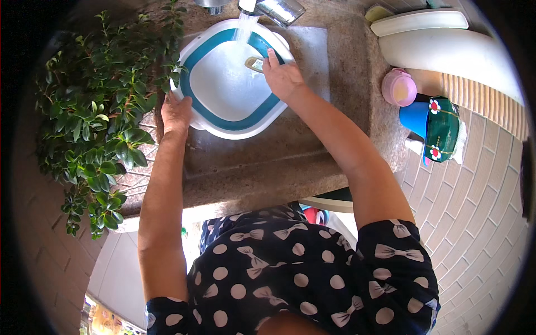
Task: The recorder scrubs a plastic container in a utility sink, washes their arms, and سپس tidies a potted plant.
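Note:
A white plastic basin with a teal band (pixel 232 134) sits in a brown stone sink (pixel 255 167) under a metal faucet (pixel 248 9). Water pours from the faucet into the back of the basin. My left hand (pixel 176 113) grips the basin's left rim, its fingers hidden beneath the edge. At the right side, my right hand (pixel 282 75) reaches over the rim, the fingers at the inner wall. Beside those fingertips is a small oval thing with a yellowish border and a pale label (pixel 254 64); whether the hand holds it I cannot tell.
A leafy green plant (pixel 100 117) spreads over the left side and touches the basin's rim. On the right ledge are a pink cup (pixel 398 87), a blue container (pixel 413 119) and a green floral tissue pack (pixel 442 130). Long white objects (pixel 448 50) lie behind them.

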Motion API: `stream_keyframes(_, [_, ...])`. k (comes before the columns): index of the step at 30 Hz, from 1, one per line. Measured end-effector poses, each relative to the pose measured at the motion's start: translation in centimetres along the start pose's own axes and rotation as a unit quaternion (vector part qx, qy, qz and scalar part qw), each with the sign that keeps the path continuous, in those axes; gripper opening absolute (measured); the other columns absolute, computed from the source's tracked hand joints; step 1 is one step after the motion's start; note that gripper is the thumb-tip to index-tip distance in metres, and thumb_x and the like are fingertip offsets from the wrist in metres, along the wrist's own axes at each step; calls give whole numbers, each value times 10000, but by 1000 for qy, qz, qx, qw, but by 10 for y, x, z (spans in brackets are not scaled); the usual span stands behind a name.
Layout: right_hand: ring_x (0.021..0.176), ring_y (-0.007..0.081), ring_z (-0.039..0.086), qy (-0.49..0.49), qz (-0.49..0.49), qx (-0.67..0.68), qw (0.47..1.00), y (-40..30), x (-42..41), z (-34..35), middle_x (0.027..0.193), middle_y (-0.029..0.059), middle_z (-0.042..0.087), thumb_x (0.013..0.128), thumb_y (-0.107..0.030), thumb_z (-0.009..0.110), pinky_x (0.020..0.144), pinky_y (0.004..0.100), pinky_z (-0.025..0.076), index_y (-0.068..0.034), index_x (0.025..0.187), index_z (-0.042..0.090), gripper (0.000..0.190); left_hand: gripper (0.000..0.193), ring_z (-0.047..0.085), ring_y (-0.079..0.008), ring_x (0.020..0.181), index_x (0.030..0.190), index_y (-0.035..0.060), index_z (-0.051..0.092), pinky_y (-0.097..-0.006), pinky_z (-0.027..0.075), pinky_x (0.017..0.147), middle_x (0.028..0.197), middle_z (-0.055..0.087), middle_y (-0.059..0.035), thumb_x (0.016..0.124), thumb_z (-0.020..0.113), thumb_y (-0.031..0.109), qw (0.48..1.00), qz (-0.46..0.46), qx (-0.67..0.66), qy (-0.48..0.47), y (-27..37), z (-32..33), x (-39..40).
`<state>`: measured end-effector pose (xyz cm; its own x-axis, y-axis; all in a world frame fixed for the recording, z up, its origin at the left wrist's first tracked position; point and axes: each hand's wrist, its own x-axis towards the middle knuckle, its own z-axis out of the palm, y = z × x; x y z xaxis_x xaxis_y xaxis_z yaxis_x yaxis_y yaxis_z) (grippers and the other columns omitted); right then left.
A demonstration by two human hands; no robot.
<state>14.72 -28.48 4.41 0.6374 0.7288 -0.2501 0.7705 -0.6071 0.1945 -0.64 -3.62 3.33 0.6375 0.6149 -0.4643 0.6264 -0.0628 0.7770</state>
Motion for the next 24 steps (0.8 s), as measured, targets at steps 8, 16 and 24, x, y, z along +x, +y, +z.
stream_keyframes(8, [905,284,675,-45,-12,-42,998,1,-21,-8,1431,236,395,905,-121,426,826,453,468,-10,1305,475,418,453,613,-331,1003,1171,-14,541,-364,453,904,1081,638,-197,783,505,218,998,-31,46,27,22,2,-2])
stream_keyframes(16, [840,313,671,-73,41,114,990,6,-23,-68,1102,145,599,919,-115,421,762,423,510,-282,1366,434,477,486,605,-399,998,1122,-54,538,-422,466,874,1074,615,-274,782,561,293,987,-3,146,62,11,-11,13])
stream_keyframes(24, [792,309,659,-147,-60,-13,987,27,-26,-71,993,154,579,915,-126,456,678,409,528,-217,1353,452,448,445,590,-400,1022,1072,-9,598,-422,448,903,1066,637,-227,809,560,348,971,96,202,88,19,-19,22])
